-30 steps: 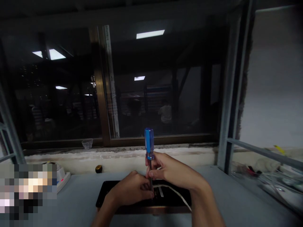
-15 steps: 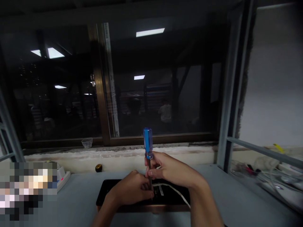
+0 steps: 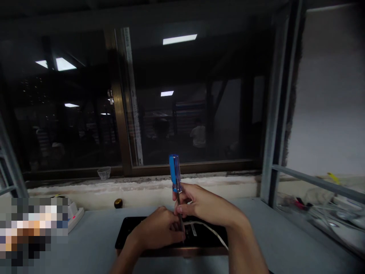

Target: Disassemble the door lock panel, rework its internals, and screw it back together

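Observation:
A screwdriver (image 3: 174, 173) with a clear and blue handle stands almost upright, its handle tilted slightly left. My right hand (image 3: 194, 199) is closed on its metal shaft just below the handle, between thumb and fingers. Lower down, my left hand (image 3: 162, 226) has its thumb and fingers pinched about the shaft near the tip. Beneath both hands lies a black, box-shaped device (image 3: 205, 241) with a copper-coloured edge and a small label. A white cable (image 3: 212, 230) runs across it to the right. My left fingers hide where the tip meets the device.
A power strip (image 3: 75, 219) with a red light sits at the left, beside a blurred-out patch. A small dark round object (image 3: 118, 203) rests by the wall. On the window sill stands a clear cup (image 3: 104, 173). Cables and other items (image 3: 333, 213) lie right, behind a metal rail (image 3: 319, 184).
The screwdriver's handle has leaned a little to the left and turned slightly. Both hands stay in nearly the same place over the device.

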A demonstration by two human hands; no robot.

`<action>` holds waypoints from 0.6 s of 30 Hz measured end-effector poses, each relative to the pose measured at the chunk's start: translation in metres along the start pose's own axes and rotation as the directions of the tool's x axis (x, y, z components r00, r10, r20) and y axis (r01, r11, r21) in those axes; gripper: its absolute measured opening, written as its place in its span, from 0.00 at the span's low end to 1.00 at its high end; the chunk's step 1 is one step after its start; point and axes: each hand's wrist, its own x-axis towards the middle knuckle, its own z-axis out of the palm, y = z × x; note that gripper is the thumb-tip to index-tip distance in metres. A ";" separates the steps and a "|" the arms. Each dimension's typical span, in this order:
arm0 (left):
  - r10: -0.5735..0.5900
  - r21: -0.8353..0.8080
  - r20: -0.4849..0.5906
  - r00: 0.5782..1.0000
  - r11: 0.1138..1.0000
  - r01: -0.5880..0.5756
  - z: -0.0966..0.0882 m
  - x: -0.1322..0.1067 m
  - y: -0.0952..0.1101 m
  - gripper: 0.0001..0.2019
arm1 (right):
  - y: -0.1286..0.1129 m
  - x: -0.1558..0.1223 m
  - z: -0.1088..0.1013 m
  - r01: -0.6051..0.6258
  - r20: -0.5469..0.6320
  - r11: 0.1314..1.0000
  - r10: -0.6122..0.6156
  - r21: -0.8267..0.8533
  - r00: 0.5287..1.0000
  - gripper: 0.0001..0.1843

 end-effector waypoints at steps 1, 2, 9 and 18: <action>0.005 0.004 0.001 1.000 1.000 -0.005 -0.001 0.000 0.001 0.06 | 0.000 0.000 0.000 0.004 -0.001 1.000 -0.004 -0.004 1.000 0.10; 0.012 0.005 -0.002 1.000 1.000 -0.012 -0.002 -0.001 0.002 0.06 | -0.001 0.000 0.000 0.009 -0.001 1.000 -0.009 -0.007 1.000 0.09; 0.020 0.010 -0.029 0.999 1.000 -0.020 -0.001 0.000 0.001 0.06 | -0.002 0.001 0.000 0.019 -0.003 1.000 -0.019 0.009 1.000 0.08; 0.020 0.044 -0.021 1.000 0.999 -0.019 -0.004 0.000 0.002 0.05 | 0.003 0.003 0.001 0.012 0.007 0.999 -0.012 0.032 1.000 0.07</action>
